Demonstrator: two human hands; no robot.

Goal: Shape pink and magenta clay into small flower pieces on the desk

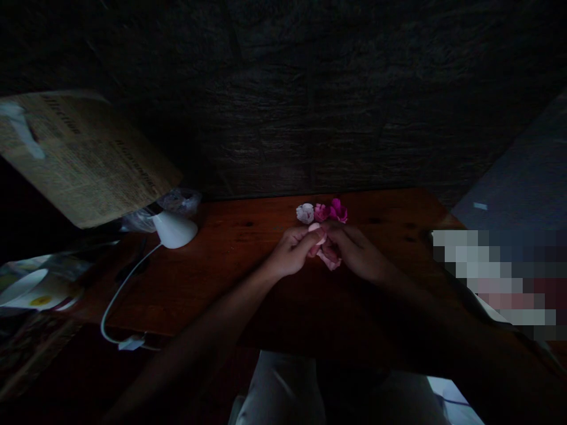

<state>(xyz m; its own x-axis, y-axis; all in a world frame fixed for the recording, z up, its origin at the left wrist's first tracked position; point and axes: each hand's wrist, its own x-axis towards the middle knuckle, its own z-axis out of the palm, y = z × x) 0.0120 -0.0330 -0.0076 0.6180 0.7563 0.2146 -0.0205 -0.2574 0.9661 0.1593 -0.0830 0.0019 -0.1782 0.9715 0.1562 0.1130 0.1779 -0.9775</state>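
Note:
My left hand [295, 251] and my right hand [354, 248] meet above the wooden table, fingers closed together on a pale pink flower [330, 260]. Its ruffled, petal-like edge hangs below the fingers, and a lighter rounded part [315, 226] shows between the thumbs. Much of it is covered by my fingers, and the light is dim. Just behind my hands sit a white flower [305, 213], a pink flower [321, 212] and a magenta flower [338, 211], close together in a row. They look handmade, though I cannot tell the material.
The wooden table [239, 236] runs against a dark wall [283, 118]. At left stands a lamp with a newsprint shade [88, 153], a white base [175, 229] and a dangling cord [103, 321]. Clear plastic [183, 202] lies behind it. A white cup [35, 289] is farther left.

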